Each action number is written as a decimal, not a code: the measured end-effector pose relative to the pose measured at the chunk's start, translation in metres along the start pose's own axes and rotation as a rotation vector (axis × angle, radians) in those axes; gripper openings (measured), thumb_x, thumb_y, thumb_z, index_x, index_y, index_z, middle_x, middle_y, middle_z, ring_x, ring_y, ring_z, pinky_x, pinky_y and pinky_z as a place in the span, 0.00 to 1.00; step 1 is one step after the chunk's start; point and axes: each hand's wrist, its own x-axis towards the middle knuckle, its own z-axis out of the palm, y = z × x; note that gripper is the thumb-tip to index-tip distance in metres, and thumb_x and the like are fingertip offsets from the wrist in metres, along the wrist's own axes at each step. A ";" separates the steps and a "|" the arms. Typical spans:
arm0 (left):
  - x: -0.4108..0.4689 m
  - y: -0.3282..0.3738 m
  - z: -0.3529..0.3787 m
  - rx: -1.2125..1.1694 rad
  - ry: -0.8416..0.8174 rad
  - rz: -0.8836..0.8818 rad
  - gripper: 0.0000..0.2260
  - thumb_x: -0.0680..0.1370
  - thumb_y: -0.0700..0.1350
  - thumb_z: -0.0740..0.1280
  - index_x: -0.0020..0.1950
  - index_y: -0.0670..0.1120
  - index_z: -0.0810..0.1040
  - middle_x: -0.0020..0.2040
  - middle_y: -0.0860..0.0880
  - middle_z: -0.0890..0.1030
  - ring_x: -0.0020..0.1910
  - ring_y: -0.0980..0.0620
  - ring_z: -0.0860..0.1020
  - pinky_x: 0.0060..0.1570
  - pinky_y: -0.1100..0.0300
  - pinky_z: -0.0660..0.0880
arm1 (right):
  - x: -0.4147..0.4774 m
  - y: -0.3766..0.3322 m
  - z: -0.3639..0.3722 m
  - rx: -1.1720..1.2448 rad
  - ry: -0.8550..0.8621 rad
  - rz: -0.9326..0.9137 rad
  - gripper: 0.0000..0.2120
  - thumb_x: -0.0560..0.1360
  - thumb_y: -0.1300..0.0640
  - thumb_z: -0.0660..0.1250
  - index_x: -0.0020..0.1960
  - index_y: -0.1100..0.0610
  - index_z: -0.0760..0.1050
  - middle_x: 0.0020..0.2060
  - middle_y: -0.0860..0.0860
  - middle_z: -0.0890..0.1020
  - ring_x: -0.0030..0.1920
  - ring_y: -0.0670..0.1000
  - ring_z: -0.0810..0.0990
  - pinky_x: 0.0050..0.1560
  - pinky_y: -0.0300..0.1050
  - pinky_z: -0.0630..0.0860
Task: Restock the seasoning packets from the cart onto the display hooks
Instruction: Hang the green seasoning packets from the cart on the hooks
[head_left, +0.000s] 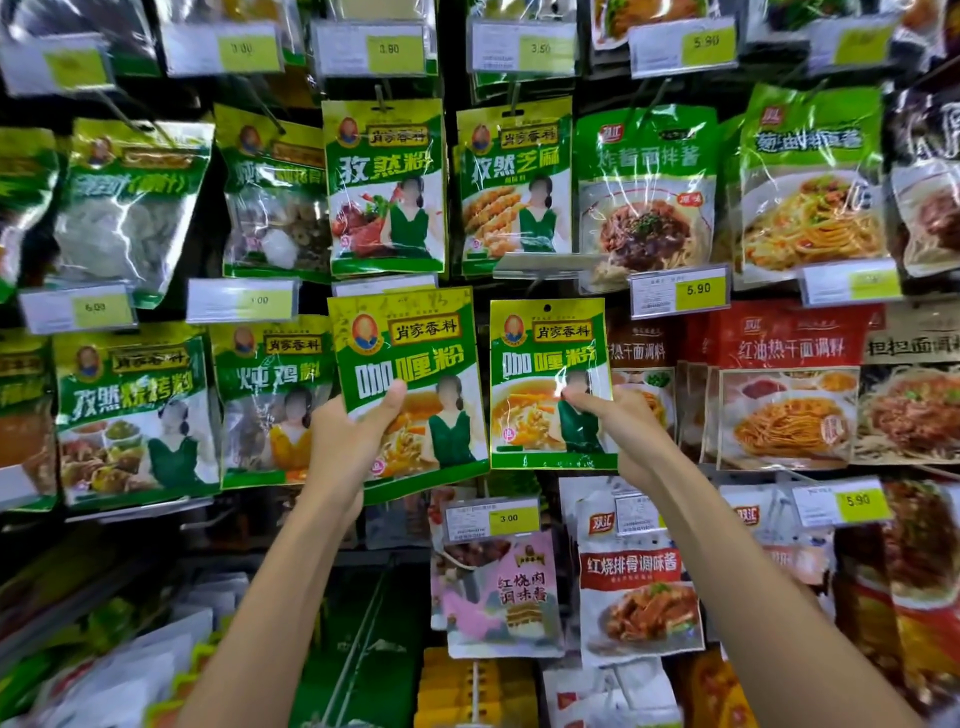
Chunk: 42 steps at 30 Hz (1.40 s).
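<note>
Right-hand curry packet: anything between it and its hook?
Nothing clearly blocks it. The right hand holds the curry packet up to the rack; a clear price-tag flap juts out just above its punched hole. The hook itself isn't visible, so I cannot tell if its tip is free.

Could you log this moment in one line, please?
left hand: grips curry packet; right hand: grips second curry packet; stage: neither visibly hung

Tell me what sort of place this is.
Likely a grocery shop's seasoning aisle: rows of glossy green plastic seasoning packets hang on metal hooks, with yellow-and-white price tags clipped between rows.
</note>
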 end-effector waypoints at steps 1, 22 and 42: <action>0.001 0.000 0.000 0.001 0.000 0.000 0.05 0.73 0.48 0.71 0.48 0.52 0.78 0.51 0.44 0.83 0.54 0.44 0.80 0.59 0.43 0.74 | 0.001 -0.001 0.001 0.004 -0.001 0.001 0.06 0.75 0.52 0.69 0.45 0.53 0.74 0.40 0.43 0.78 0.41 0.37 0.71 0.55 0.45 0.61; 0.002 0.014 0.016 -0.008 -0.090 0.057 0.12 0.71 0.51 0.71 0.49 0.46 0.79 0.50 0.42 0.83 0.53 0.41 0.80 0.58 0.39 0.74 | 0.059 0.011 0.021 -0.199 0.107 0.098 0.39 0.76 0.49 0.67 0.76 0.64 0.50 0.75 0.59 0.59 0.74 0.60 0.60 0.70 0.55 0.61; -0.023 -0.002 0.069 0.112 -0.255 0.030 0.12 0.75 0.52 0.69 0.37 0.52 0.68 0.28 0.61 0.77 0.34 0.67 0.78 0.40 0.67 0.76 | -0.028 -0.013 0.034 -0.020 0.036 -0.340 0.12 0.78 0.52 0.63 0.45 0.59 0.79 0.31 0.45 0.83 0.34 0.42 0.81 0.38 0.36 0.76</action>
